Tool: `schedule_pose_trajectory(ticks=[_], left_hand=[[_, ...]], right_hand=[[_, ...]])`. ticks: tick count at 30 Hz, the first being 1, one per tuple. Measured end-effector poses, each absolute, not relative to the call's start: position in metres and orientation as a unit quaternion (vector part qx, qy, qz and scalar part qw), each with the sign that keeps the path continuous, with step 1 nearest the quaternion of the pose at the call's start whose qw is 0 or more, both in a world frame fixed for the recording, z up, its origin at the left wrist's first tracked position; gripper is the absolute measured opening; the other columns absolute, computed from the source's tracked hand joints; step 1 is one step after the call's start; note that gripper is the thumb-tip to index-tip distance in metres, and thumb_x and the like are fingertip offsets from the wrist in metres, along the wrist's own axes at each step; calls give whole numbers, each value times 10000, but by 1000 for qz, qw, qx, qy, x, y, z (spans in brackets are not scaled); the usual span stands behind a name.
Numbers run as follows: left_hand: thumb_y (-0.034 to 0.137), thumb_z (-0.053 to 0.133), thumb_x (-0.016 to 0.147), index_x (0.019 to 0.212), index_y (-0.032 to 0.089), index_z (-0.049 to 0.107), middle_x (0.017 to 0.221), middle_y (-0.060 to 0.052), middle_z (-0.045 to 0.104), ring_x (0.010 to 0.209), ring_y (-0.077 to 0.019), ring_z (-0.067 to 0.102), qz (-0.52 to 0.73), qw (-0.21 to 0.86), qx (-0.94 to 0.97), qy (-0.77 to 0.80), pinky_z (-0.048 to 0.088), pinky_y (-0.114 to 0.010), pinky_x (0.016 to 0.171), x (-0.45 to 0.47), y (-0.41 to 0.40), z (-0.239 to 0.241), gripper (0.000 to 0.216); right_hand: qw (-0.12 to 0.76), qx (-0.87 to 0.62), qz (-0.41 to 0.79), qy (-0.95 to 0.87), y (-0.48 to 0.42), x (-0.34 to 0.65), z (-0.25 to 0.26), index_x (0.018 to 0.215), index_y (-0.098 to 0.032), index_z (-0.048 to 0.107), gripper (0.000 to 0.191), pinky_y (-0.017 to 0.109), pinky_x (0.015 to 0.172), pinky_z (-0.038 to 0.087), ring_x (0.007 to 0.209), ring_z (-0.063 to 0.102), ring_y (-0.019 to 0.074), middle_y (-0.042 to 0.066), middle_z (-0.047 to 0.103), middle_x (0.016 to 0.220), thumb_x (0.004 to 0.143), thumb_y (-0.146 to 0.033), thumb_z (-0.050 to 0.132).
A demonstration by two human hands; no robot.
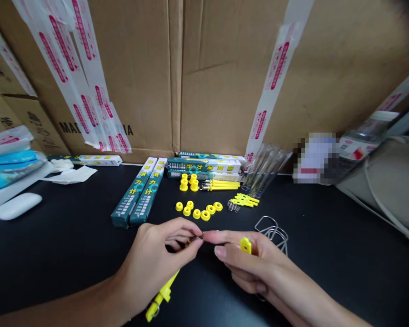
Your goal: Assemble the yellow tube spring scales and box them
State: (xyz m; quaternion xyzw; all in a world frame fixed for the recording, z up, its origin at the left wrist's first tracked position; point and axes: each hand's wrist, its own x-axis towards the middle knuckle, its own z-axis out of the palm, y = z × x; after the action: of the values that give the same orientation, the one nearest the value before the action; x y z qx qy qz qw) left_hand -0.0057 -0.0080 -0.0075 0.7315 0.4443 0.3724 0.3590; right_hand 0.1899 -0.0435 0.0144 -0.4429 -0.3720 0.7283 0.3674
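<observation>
"MAD…IA" on cardboard (139, 81), "力计" on boxes (135, 193)

Left hand (157, 252) pinching; right hand (261, 263) forefinger extended.

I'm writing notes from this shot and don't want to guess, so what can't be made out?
All in the head view:
Small piece at the fingertips of the left hand: mostly covered by the fingers.
Yellow rod: upper part hidden by that hand.
Yellow tab: lower part hidden by the right hand.
Pixelated item: blurred out.
Beige fabric item: cut off by the right edge.
Smallest print on the two long boxes: too small.
</observation>
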Motion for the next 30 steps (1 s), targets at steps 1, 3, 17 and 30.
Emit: schedule_pose_trajectory(ticks=[1,3,17,30], left_hand=[[150,679,785,809,221,720,728,73,773,679,-96,748,371,349,738,443,571,-98,640,-5,-8,-7,85],[133,672,774,772,216,715,697,76,756,628,-83,724,367,332,750,439,555,-96,607,-5,-8,-6,93],[177,707,769,789,224,707,740,78,791,710,-120,771,389,379,705,456,592,-103,676,-5,-8,-7,51],[159,691,788,788,208,702,743,53,775,712,-143,758,362,411,706,448,607,-171,676,-6,-8,-4,50]], right_hand=[[365,-448,724,-376,-43,190,15,1126,-138,720,394,229,448,102,463,131,40,-128,233,519,819,-373,797],[355,-456,718,-387,-43,190,16,1145,-134,709,452,234,448,97,451,149,35,-129,259,509,794,-399,813],[359,-440,739,-364,-39,193,7,1160,-127,701,507,235,438,95,438,133,31,-140,258,474,761,-409,834],[336,-447,739,-375,-37,194,13,1132,-134,723,434,233,442,88,456,117,41,-133,228,490,788,-384,810]])
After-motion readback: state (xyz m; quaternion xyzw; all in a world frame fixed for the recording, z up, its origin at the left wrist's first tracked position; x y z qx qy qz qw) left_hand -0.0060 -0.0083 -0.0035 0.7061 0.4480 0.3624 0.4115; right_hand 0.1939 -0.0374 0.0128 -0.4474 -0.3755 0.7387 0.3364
